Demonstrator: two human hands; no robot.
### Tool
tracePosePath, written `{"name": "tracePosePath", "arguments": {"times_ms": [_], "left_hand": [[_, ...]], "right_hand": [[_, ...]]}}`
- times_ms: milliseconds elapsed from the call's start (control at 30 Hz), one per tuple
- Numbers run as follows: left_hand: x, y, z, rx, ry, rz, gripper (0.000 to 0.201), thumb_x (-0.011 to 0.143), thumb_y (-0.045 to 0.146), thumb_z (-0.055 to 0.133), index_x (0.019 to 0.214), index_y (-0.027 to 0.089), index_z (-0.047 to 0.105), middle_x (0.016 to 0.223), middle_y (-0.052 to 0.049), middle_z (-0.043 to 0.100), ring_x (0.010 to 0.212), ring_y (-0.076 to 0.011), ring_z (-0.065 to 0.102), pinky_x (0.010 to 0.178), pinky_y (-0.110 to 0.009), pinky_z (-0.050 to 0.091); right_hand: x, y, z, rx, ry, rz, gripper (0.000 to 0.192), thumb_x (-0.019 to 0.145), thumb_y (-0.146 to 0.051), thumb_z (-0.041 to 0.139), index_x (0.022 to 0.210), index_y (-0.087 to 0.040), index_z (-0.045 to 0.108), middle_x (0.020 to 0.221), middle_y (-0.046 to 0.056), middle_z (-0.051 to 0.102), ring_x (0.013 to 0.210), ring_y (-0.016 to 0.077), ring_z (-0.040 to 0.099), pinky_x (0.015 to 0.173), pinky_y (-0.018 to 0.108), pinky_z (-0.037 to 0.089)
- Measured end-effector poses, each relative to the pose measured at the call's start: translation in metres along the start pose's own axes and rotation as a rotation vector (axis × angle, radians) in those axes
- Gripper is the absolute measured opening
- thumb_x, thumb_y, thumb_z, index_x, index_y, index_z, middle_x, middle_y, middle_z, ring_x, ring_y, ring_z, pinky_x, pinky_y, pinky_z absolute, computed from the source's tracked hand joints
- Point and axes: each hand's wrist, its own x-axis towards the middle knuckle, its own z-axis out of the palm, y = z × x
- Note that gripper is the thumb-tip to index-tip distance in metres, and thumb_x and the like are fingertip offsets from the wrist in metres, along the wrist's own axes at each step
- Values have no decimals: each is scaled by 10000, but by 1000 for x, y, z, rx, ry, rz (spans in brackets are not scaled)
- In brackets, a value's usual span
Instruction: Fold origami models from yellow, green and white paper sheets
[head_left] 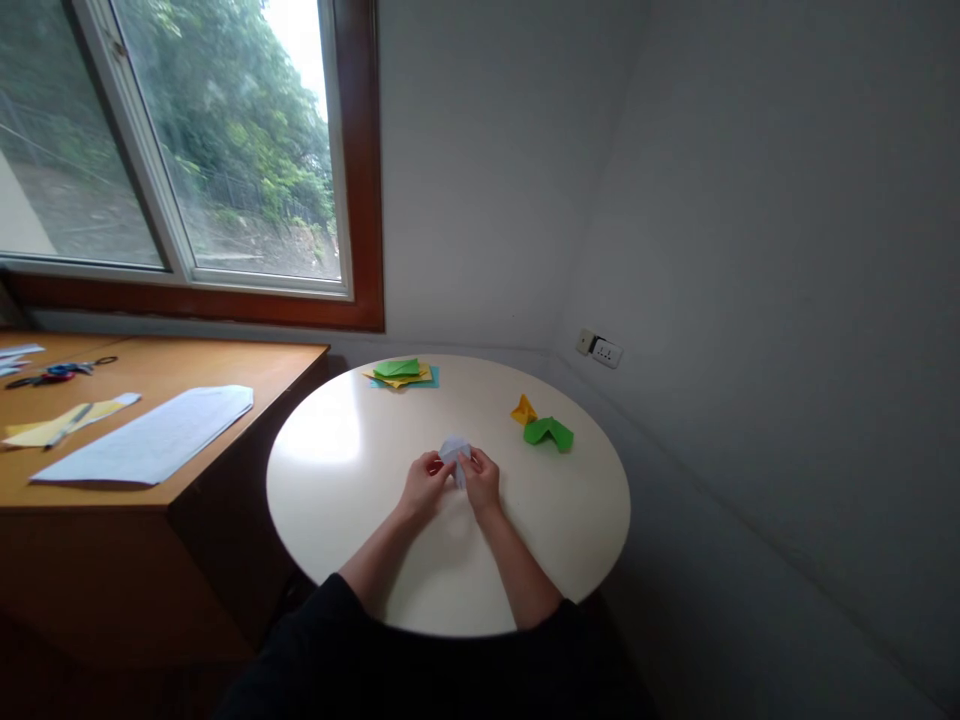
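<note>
Both my hands meet at the middle of a round white table (352, 470), pinching a small folded piece of pale blue-white paper (454, 449). My left hand (424, 482) grips its left side and my right hand (481, 480) grips its right side, fingertips touching the folds. Just beyond my right hand lie a small yellow folded paper figure (523, 409) and a green folded paper figure (549, 432) side by side on the table.
A stack of green, yellow and teal paper sheets (403, 374) lies at the table's far edge. A wooden desk (187, 490) on the left carries a large white sheet (150, 436), yellow paper (60, 421) and scissors (56, 372). Grey walls close the right side.
</note>
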Motion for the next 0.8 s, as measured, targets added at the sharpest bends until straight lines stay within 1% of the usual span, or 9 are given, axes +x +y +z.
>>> {"name": "tracePosePath", "arguments": {"times_ms": [100,200,267,367,433,500,667,733,800], "left_hand": [[-1,1,-4,1,30,38,233,582,345,715,595,123,641,594,-19,612,588,-120,527,577,-222,405],[-1,1,-7,-29,45,34,263,601,376,706,599,122,641,567,-9,595,562,-112,513,562,-223,407],[-2,0,-7,-63,41,10,284,586,386,720,603,116,634,561,-10,590,554,-114,526,567,-234,429],[-3,-2,-5,-135,33,-36,314,547,387,752,611,110,617,590,-18,605,579,-127,569,620,-267,476],[-3,-3,-4,-189,44,-68,316,538,372,764,625,113,604,621,-22,618,605,-130,594,666,-285,494],[-4,-3,-5,-240,62,-104,301,543,344,766,650,118,596,638,-25,629,624,-132,613,696,-293,502],[-2,-3,-9,-352,113,-185,207,575,236,724,683,130,583,622,-26,635,605,-124,622,688,-280,512],[0,-2,-11,-389,130,-208,169,587,208,695,679,133,574,598,-13,619,566,-112,604,660,-267,513],[2,-2,-12,-422,135,-231,154,611,225,665,682,134,563,591,-8,608,532,-101,585,629,-258,511]], "right_hand": [[-1,5,0,-6,7,-17,290,658,-338,623,850,-124,659,884,97,703,814,227,659,743,341,527],[-1,10,0,-20,12,-44,312,643,-335,652,874,-126,672,999,120,685,931,245,637,846,377,499],[-1,13,1,-30,12,-59,318,624,-320,677,880,-132,679,1053,127,669,979,249,621,896,396,474],[-2,16,1,-64,-5,-101,274,618,-299,691,839,-137,690,1097,138,650,1001,254,612,907,409,470],[-2,17,1,-128,-26,-158,211,652,-282,662,811,-150,701,1120,129,641,1020,249,602,911,408,469],[-2,18,0,-223,-55,-216,182,693,-230,606,831,-176,713,1141,103,634,1058,236,582,943,405,445],[-5,18,-1,-451,-143,-276,375,713,-70,468,936,-248,711,1237,33,576,1176,199,489,1018,384,370],[-8,18,0,-520,-162,-297,417,713,-46,446,960,-261,705,1253,25,561,1200,197,457,1039,392,339],[-11,18,0,-567,-167,-316,438,702,-29,448,969,-265,703,1249,28,561,1210,204,434,1051,405,314]]}}
